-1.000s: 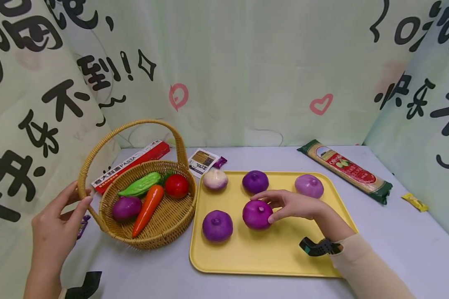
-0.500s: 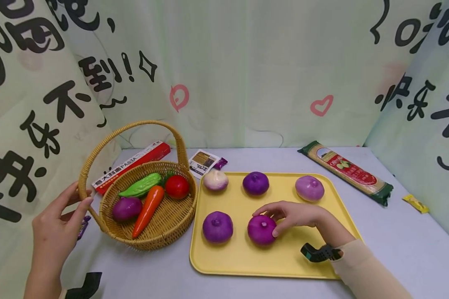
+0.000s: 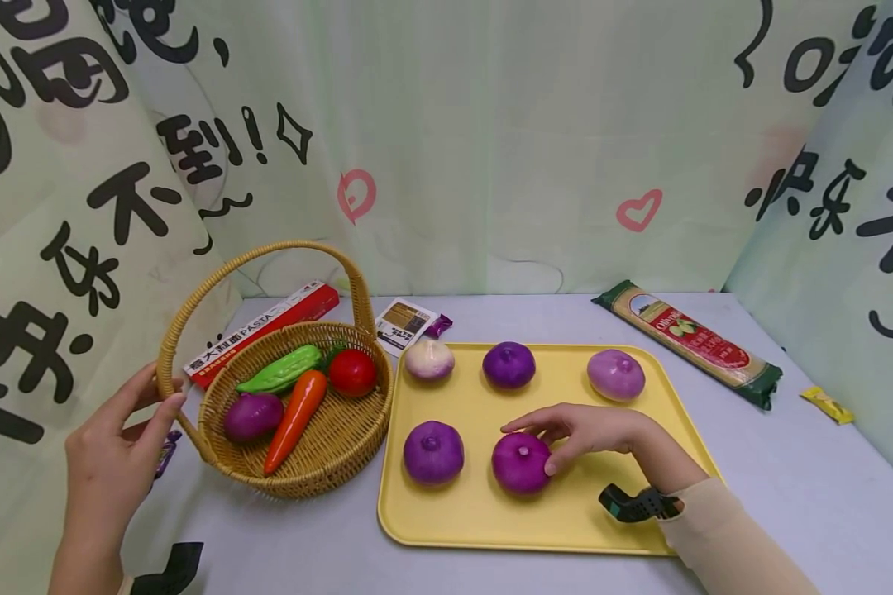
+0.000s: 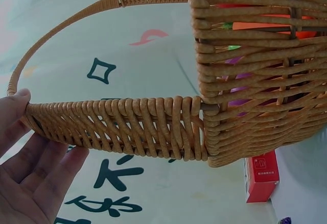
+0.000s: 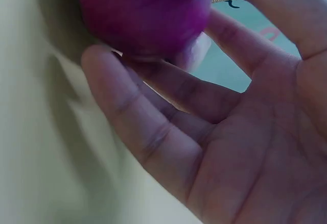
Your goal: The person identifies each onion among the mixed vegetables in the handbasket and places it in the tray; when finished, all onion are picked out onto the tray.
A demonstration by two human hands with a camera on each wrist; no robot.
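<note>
On the left, my left hand [image 3: 107,450] grips the handle [image 3: 165,355] of a wicker basket [image 3: 350,446], thumb and fingers round it in the left wrist view. Inside the basket lie a purple eggplant-like vegetable [image 3: 254,416], a carrot [image 3: 295,421], a green bumpy vegetable [image 3: 281,370] and a tomato [image 3: 352,372]. My right hand [image 3: 599,431] holds a magenta onion [image 3: 519,464] at the middle of a yellow tray [image 3: 446,533], thumb on its right side and fingers behind it. The onion appears to sit on the tray. Its far side is hidden in the head view.
Other onions on the tray are a purple one [image 3: 432,453], a dark one [image 3: 508,365], a pale purple one [image 3: 615,375] and a whitish bulb [image 3: 429,359]. Behind lie a red pasta box [image 3: 268,330], a small packet [image 3: 404,322] and a pasta bag [image 3: 692,343].
My right hand has brought the magenta onion slightly down and to the right, toward the tray's front. Over the last half second it has barely moved. The left hand and basket stay put.
</note>
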